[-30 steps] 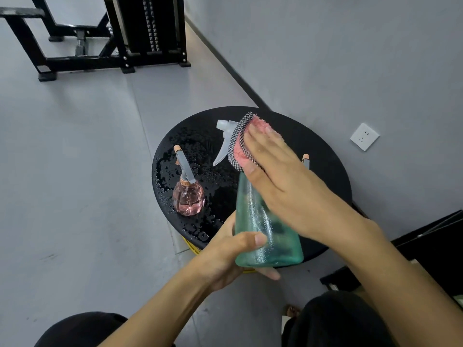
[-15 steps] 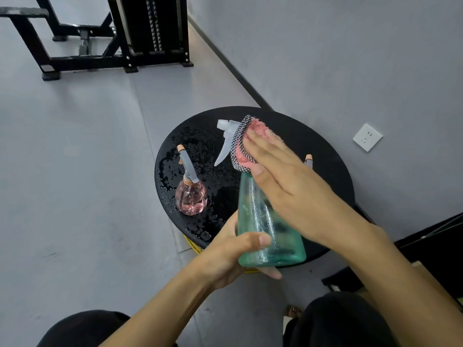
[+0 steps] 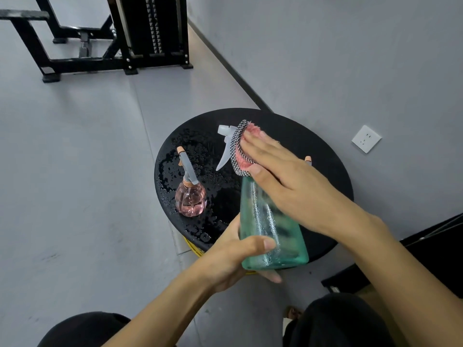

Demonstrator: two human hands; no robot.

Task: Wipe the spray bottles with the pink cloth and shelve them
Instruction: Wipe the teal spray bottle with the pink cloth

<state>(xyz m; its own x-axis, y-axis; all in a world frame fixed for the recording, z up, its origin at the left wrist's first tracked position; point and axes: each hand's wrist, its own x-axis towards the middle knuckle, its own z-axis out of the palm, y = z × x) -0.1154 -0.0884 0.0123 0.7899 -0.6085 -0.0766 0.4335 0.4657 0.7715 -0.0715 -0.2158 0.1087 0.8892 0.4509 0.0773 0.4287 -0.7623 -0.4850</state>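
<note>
Teal translucent plastic spray bottle (image 3: 270,229) is off the surface and held between both hands, above the near edge of the round black wet tabletop (image 3: 325,156). Left hand (image 3: 238,256) grips the bottle's base end, thumb across the front and fingers curled underneath. My read: it's the anchor, so the bottle can't twist while I rub. Right hand (image 3: 288,181) lies on the neck end, fingers nearly straight, pressing the pink fluffy cloth with the black-and-white checked border (image 3: 241,151) onto the neck and pump. It's a flat press, not a fist, and the thumb sits at the cloth's near edge. The cloth is folded over the neck, probably to cover more than one side per pass. Long axis runs from the base at my left hand, up and away to the head under my right fingers, tilted well off vertical. White trigger nozzle (image 3: 225,144) sticks out left of the right fingertips, pointing left, lever hanging down-left. Small round pink glass spray bottle (image 3: 191,200) stands upright left of both hands, in the droplets, not yet handled. Peach tip of another sprayer (image 3: 308,159) shows just beyond my right knuckles, the rest of it hidden. No shelf in sight.
</note>
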